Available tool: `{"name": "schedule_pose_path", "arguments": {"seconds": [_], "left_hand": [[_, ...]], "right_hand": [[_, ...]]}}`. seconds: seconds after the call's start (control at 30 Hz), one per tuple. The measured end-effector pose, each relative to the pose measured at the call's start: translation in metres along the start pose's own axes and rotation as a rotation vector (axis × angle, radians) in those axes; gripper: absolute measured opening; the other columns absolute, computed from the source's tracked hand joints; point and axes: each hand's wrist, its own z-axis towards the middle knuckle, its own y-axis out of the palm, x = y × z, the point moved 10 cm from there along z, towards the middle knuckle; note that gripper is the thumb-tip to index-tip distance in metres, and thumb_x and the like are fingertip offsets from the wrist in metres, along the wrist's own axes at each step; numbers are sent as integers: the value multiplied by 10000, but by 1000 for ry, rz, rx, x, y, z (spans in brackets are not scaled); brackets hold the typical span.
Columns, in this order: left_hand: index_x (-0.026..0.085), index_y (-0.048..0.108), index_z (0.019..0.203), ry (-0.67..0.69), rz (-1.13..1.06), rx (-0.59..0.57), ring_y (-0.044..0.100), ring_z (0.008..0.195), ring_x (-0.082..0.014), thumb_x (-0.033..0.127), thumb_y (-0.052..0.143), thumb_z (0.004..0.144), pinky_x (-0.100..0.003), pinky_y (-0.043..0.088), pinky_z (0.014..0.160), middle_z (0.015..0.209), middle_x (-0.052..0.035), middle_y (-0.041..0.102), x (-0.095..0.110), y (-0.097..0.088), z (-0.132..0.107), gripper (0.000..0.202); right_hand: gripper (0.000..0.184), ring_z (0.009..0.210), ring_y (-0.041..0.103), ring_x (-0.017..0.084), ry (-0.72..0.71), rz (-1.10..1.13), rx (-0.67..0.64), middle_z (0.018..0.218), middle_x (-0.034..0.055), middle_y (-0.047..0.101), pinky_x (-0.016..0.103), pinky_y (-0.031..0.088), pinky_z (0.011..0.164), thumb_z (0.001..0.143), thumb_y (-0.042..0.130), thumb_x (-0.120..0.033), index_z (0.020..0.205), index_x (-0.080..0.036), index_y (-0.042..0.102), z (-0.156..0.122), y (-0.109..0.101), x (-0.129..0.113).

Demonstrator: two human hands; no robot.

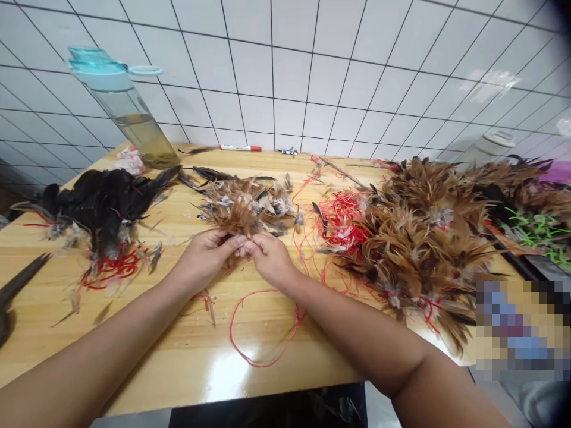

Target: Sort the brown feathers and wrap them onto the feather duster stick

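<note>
My left hand (213,251) and my right hand (269,254) meet at the middle of the wooden table, thumbs side by side. Both are closed, pinching the base of a bunch of brown feathers (241,215) that fans out beyond the fingertips. Just behind it lies a loose pile of brown, white and dark feathers (272,199). Red string (231,333) forms a loop on the table below my right hand. A tangle of red string (345,220) lies to the right of the hands. My fingers hide the lower ends of the held feathers.
Black feathers (109,199) with red ties lie at left, near dark scissors (13,297). A tall water bottle (145,134) and a red-capped marker (241,148) stand and lie near the tiled wall. Big bundles of brown feathers (419,238) cover the right side.
</note>
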Motion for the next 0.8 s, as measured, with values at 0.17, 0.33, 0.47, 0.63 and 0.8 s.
{"name": "schedule_pose_path", "arguments": {"seconds": [0.17, 0.33, 0.47, 0.63, 0.8], "left_hand": [[185, 735, 687, -50, -128, 33, 626, 708, -168, 435, 874, 578, -266, 515, 695, 724, -33, 718, -4, -4, 4, 306], [193, 753, 768, -74, -154, 35, 663, 806, -187, 452, 888, 558, -278, 531, 782, 828, -48, 748, -7, -4, 4, 360], [207, 753, 784, -29, -120, 34, 671, 846, -211, 453, 887, 572, -305, 538, 807, 832, -47, 750, -4, -3, 4, 351], [206, 745, 764, -49, -164, -28, 674, 824, -196, 430, 891, 582, -273, 548, 780, 804, -22, 753, -5, 6, 2, 324], [191, 745, 774, -62, -244, -66, 665, 746, -159, 384, 908, 558, -256, 564, 736, 805, -32, 747, -9, 13, 4, 332]], "right_hand": [[122, 889, 573, 149, 32, 83, 53, 871, 15, 653, 278, 433, 859, 906, 600, -260, 835, -194, 673, 3, -3, 9], [96, 921, 583, 157, 64, 137, 73, 917, 19, 675, 278, 443, 851, 869, 647, -247, 941, -194, 682, 6, -2, 15], [74, 893, 559, 149, 40, 86, 45, 857, 12, 633, 267, 432, 842, 882, 637, -231, 882, -184, 694, 8, -2, 10], [177, 885, 536, 136, 7, 28, -6, 826, -1, 569, 245, 410, 846, 904, 610, -221, 743, -184, 675, 8, -1, 4], [227, 886, 530, 141, -13, -3, 18, 824, 2, 541, 250, 406, 856, 919, 549, -195, 703, -186, 619, 8, -2, 3]]}}
